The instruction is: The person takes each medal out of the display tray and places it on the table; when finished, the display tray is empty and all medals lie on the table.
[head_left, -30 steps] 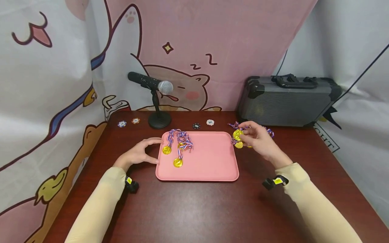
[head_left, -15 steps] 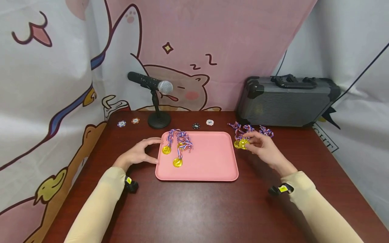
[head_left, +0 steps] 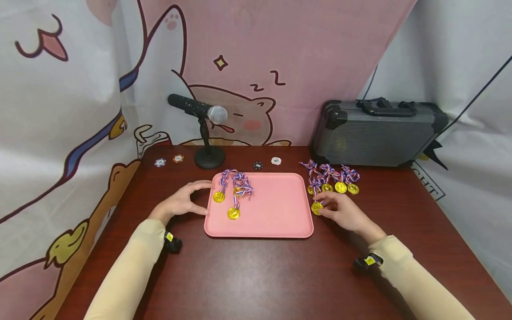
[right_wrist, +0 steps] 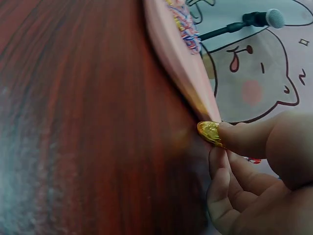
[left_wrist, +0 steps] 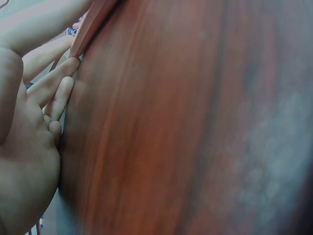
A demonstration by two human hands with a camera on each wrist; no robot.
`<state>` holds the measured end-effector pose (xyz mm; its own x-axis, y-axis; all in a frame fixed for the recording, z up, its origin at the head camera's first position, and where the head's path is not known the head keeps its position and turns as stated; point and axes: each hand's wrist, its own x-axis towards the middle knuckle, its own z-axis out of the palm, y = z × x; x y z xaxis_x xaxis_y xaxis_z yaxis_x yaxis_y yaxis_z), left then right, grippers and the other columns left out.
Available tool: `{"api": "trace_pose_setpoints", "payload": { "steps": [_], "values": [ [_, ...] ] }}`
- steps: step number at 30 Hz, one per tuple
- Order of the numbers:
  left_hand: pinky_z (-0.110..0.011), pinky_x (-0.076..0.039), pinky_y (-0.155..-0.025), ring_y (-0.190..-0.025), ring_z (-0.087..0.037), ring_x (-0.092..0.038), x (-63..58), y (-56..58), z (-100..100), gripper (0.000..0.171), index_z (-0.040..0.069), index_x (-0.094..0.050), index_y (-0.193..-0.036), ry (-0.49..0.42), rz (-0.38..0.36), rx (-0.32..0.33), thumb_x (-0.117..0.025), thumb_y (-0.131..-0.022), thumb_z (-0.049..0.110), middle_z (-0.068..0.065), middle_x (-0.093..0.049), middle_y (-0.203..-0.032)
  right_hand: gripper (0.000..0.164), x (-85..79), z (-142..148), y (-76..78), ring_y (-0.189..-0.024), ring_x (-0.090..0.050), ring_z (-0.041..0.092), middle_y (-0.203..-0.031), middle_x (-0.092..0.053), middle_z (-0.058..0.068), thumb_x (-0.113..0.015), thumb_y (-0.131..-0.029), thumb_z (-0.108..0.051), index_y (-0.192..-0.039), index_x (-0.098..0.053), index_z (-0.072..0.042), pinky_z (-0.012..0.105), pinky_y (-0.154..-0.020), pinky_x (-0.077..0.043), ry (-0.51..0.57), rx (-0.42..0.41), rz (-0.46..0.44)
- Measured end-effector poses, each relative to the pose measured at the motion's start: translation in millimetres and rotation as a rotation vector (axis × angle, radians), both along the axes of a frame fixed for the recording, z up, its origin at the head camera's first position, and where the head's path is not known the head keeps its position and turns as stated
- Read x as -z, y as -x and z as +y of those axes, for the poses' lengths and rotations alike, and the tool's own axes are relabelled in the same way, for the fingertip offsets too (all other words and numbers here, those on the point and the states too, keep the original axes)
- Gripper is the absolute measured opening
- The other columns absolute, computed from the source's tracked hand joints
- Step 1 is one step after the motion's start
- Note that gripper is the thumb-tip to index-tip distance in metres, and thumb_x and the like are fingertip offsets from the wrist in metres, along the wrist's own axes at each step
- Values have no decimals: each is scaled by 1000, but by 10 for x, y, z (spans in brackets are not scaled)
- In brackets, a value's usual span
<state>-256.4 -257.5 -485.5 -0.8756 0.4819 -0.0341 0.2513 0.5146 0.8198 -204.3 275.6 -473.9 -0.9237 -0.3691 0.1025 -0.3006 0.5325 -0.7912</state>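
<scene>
A pink tray (head_left: 276, 204) lies on the table. Several gold medals on striped ribbons rest in its left half, among them a front medal (head_left: 234, 213). My left hand (head_left: 181, 202) is at the tray's left edge, thumb and fingers spread along the rim; the fingers touch it. Just off the tray's right edge, my right hand (head_left: 340, 212) pinches a gold medal (right_wrist: 210, 133) between thumb and fingers. Its striped ribbon trails back toward the other ribbons. Behind that hand, several more medals (head_left: 340, 187) lie on the table with bunched ribbons.
A dark grey case (head_left: 380, 133) stands at the back right, behind the loose medals. At the back left is a microphone (head_left: 200, 109) on a round-based stand. Several poker chips, one of them black (head_left: 258, 165), lie along the table's back.
My right hand has drawn the medal toward the front, from among the ribbons to beside the tray's right edge, uncovering the medals behind. My left hand has stayed at the tray.
</scene>
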Motion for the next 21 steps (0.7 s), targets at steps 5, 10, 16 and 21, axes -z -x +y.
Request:
{"api": "trace_pose_setpoints", "payload": {
  "steps": [5,10,16,21],
  "values": [
    [-68,-19,-122,-150,-36,-32,30,10,6,89,17,-59,-150,-12,-1,6,-99,-71,25,-10,-49,-159,35,-21,22,-33,-95,-68,15,-112,-73,14,-78,-92,2,-126,-70,0,23,-80,-57,14,-15,3],
    [-68,-18,-122,-151,-36,-32,16,-1,11,89,18,-59,-150,-14,-11,-2,-99,-71,26,-10,-48,-159,33,-135,57,-89,-89,-68,12,-105,-72,15,-77,-92,4,-124,-69,0,23,-75,-57,100,-37,20],
    [-68,-20,-121,-150,-35,-32,0,-1,1,89,18,-59,-150,-2,-8,-8,-99,-70,27,-9,-49,-159,35,-294,60,-173,-88,-69,16,-104,-70,18,-74,-93,5,-127,-66,4,23,-75,-57,181,-99,-4],
    [-68,-19,-122,-150,-35,-32,-2,-3,4,89,18,-59,-149,-9,-3,-4,-99,-70,26,-9,-50,-159,36,-249,60,-159,-86,-69,16,-102,-69,18,-74,-94,3,-128,-64,6,24,-73,-58,199,-72,-37]
  ]
}}
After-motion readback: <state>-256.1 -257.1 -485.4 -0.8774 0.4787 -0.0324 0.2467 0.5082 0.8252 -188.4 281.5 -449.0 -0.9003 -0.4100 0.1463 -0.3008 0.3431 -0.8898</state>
